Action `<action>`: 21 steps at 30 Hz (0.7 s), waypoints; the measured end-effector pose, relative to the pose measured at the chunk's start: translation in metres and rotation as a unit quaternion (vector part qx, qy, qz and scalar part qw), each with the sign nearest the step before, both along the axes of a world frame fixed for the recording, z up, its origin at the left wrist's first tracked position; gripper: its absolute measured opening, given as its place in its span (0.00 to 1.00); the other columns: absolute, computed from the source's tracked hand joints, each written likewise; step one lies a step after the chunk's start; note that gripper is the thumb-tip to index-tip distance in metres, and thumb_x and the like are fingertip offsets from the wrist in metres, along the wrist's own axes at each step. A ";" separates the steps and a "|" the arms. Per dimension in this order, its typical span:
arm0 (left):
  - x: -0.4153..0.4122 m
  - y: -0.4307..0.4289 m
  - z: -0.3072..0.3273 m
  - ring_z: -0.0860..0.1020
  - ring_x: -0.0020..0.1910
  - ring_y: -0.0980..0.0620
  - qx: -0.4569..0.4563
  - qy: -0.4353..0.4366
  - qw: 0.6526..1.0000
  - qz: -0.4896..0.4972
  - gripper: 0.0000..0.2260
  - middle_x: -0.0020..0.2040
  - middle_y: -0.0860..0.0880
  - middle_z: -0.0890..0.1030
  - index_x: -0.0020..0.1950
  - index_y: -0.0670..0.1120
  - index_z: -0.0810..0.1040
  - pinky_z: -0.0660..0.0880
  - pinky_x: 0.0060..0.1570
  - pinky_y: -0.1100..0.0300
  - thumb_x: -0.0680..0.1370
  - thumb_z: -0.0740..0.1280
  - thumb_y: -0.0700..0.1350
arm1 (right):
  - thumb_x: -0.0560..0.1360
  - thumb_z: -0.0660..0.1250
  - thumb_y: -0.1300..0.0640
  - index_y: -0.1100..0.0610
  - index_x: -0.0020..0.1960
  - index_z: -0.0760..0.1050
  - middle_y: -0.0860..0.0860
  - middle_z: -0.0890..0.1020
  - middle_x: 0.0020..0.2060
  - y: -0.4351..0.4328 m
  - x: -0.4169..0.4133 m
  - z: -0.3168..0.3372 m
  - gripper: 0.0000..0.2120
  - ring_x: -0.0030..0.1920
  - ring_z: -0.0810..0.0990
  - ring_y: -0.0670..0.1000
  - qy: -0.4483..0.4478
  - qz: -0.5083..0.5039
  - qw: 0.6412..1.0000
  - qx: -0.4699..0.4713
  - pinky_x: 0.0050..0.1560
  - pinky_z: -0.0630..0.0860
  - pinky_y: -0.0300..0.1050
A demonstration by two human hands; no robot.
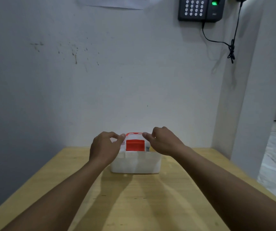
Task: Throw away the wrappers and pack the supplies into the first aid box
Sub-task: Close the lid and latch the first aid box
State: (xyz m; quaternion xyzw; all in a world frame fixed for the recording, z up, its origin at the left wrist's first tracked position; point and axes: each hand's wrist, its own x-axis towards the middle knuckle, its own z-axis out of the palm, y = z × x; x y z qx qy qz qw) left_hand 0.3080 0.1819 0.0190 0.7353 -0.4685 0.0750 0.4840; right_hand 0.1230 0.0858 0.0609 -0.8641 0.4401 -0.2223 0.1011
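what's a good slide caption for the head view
Both hands, left hand and right hand, grip the lid of the white first aid box on a wooden table.

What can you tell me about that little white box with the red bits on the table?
The box is small, white and looks like translucent plastic, with rounded corners. A red latch sits at the middle of its front, and a red handle shows on top. It stands upright on the wooden table, close to the wall. The lid looks down, though not clearly latched. The left hand and right hand rest on the lid's two sides, fingertips touching near the handle. Its contents are mostly hidden.
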 end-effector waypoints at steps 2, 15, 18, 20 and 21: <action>-0.001 -0.002 0.002 0.77 0.47 0.54 0.013 0.004 1.000 0.009 0.13 0.53 0.51 0.82 0.41 0.55 0.81 0.70 0.43 0.58 0.74 0.66 0.63 | 0.76 0.58 0.34 0.56 0.61 0.73 0.58 0.74 0.61 -0.002 0.003 -0.001 0.28 0.60 0.74 0.59 0.007 -0.014 1.000 0.024 0.58 0.74 0.57; 0.007 0.011 -0.041 0.72 0.64 0.49 0.076 -0.005 0.989 -0.125 0.39 0.70 0.53 0.68 0.70 0.64 0.62 0.78 0.56 0.47 0.62 0.74 0.67 | 0.65 0.76 0.37 0.40 0.76 0.53 0.57 0.71 0.67 0.002 -0.015 -0.054 0.48 0.62 0.77 0.59 -0.055 0.038 0.994 0.082 0.59 0.77 0.53; 0.002 0.007 -0.047 0.72 0.63 0.50 0.030 0.000 0.994 -0.109 0.36 0.70 0.52 0.69 0.69 0.62 0.64 0.78 0.56 0.48 0.66 0.76 0.61 | 0.66 0.74 0.36 0.38 0.74 0.53 0.56 0.73 0.64 0.003 -0.010 -0.070 0.45 0.58 0.78 0.57 -0.101 0.029 0.994 0.042 0.54 0.76 0.48; 0.002 0.004 -0.049 0.71 0.64 0.50 0.019 0.001 0.994 -0.106 0.34 0.71 0.52 0.68 0.69 0.63 0.64 0.77 0.57 0.49 0.67 0.75 0.61 | 0.67 0.73 0.36 0.38 0.74 0.53 0.56 0.73 0.62 0.003 -0.006 -0.074 0.43 0.55 0.78 0.56 -0.125 0.021 0.991 0.037 0.50 0.75 0.45; 0.003 0.004 -0.050 0.70 0.65 0.50 0.019 0.003 0.994 -0.107 0.34 0.71 0.52 0.67 0.69 0.64 0.63 0.77 0.57 0.49 0.67 0.75 0.60 | 0.68 0.73 0.37 0.38 0.74 0.53 0.56 0.72 0.62 0.003 -0.005 -0.075 0.42 0.52 0.77 0.54 -0.133 0.023 0.990 0.037 0.49 0.75 0.44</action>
